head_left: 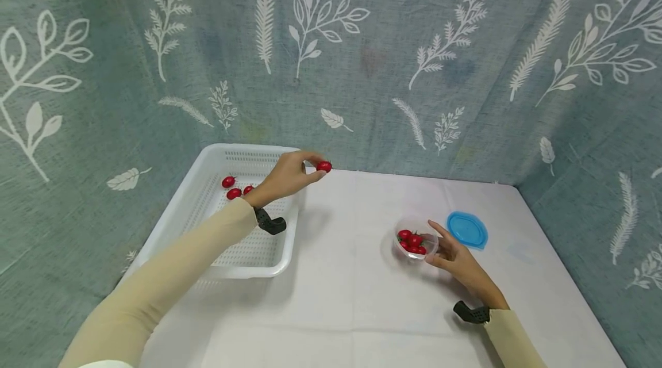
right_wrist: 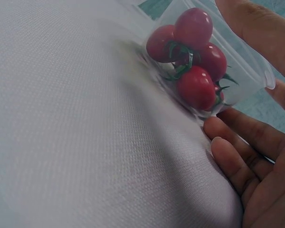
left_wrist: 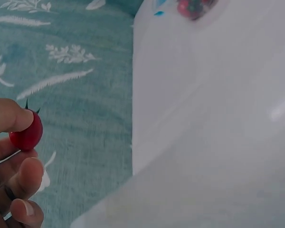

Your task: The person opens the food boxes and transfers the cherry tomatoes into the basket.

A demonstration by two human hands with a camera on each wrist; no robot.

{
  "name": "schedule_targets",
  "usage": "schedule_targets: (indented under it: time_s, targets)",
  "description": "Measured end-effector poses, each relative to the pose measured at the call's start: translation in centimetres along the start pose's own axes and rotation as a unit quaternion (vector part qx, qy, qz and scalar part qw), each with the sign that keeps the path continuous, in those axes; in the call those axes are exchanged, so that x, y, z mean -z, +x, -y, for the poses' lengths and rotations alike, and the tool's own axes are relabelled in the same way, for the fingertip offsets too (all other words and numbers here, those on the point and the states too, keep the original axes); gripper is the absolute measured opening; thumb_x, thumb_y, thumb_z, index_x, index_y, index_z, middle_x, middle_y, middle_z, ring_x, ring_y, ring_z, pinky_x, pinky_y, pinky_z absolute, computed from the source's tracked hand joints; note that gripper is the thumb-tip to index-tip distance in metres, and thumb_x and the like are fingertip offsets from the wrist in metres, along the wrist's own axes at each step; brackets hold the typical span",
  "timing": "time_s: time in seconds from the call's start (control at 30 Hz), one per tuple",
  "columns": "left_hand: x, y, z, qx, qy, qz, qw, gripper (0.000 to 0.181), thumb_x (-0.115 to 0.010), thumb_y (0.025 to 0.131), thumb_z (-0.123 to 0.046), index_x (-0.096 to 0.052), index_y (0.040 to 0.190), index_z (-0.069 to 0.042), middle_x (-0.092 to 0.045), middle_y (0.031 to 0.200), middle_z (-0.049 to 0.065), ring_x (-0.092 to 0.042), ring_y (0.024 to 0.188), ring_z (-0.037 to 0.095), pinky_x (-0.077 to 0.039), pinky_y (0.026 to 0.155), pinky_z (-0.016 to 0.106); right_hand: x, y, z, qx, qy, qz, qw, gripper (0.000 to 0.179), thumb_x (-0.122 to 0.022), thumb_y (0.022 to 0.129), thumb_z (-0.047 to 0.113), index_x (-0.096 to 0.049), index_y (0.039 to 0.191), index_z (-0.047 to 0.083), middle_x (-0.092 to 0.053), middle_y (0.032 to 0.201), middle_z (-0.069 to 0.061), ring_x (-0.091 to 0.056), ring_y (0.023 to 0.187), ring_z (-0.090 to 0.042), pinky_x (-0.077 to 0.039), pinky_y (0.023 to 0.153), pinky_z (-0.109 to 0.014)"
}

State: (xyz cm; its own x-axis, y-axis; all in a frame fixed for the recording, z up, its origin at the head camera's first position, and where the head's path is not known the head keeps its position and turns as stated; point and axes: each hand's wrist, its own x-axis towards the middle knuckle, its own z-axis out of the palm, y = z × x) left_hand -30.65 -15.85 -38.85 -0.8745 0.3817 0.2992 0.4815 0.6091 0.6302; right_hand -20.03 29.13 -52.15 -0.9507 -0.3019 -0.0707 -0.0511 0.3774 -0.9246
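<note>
My left hand (head_left: 289,175) pinches a red cherry tomato (head_left: 324,167) between thumb and fingertips, held in the air by the basket's far right corner. In the left wrist view the same tomato (left_wrist: 28,135) shows its green stem tips. On the right of the table my right hand (head_left: 457,259) holds a small clear plastic container (head_left: 414,221), thumb on one side and fingers on the other. Several cherry tomatoes (right_wrist: 194,88) with green stems lie inside it. Under my left forearm, the white basket (head_left: 289,244) holds more cherry tomatoes (head_left: 234,194), partly covered by the arm.
A blue lid (head_left: 467,230) lies flat on the white tablecloth (head_left: 351,293), just beyond my right hand. Patterned green-grey cloth (head_left: 372,69) hangs behind the table and along both sides. The basket's raised wall stands on the left.
</note>
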Motion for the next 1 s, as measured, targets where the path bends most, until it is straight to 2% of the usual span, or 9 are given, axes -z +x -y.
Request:
schedule_targets:
  time_s: [0.3,0.6,0.73,1.0]
  targets:
    - [1.9,-1.6,2.3,0.009,0.006,-0.027,0.9996,0.030,-0.073,0.097,-0.031,-0.072,0.123,-0.015,-0.073,0.110,0.003,-0.053,0.055,0.021,-0.046,0.054,0.037,-0.1,-0.1,0.1,0.009,0.010,0.003,0.9999,0.086,-0.075,0.097,0.021,-0.024,0.165,0.032,-0.039,0.157,-0.028,-0.051,0.131,-0.044,-0.051,0.091,-0.025]
    - [3.4,-2.7,4.4,0.025,0.023,-0.044,0.9985,0.031,-0.073,0.097,-0.031,-0.072,0.122,-0.014,-0.073,0.109,0.004,-0.054,0.056,0.022,-0.046,0.054,0.038,-0.1,-0.2,0.2,0.009,0.022,0.005,0.9997,0.086,-0.075,0.096,0.019,-0.024,0.165,0.031,-0.038,0.157,-0.028,-0.050,0.131,-0.046,-0.052,0.089,-0.027]
    - [3.7,-3.2,5.6,0.031,0.031,-0.042,0.9982,0.031,-0.073,0.097,-0.031,-0.072,0.122,-0.013,-0.073,0.109,0.006,-0.054,0.057,0.021,-0.046,0.055,0.038,-0.1,-0.2,0.2,0.010,0.023,0.005,0.9997,0.086,-0.075,0.097,0.018,-0.024,0.165,0.031,-0.036,0.158,-0.029,-0.048,0.133,-0.047,-0.052,0.090,-0.026]
    - [4.5,-4.3,8.0,0.072,0.047,-0.034,0.9957,0.031,-0.074,0.096,-0.028,-0.072,0.121,-0.011,-0.073,0.109,0.010,-0.053,0.058,0.022,-0.044,0.053,0.038,-0.2,-0.1,0.1,0.012,0.019,0.004,0.9997,0.086,-0.075,0.097,0.018,-0.024,0.165,0.031,-0.038,0.156,-0.029,-0.049,0.132,-0.046,-0.052,0.090,-0.026]
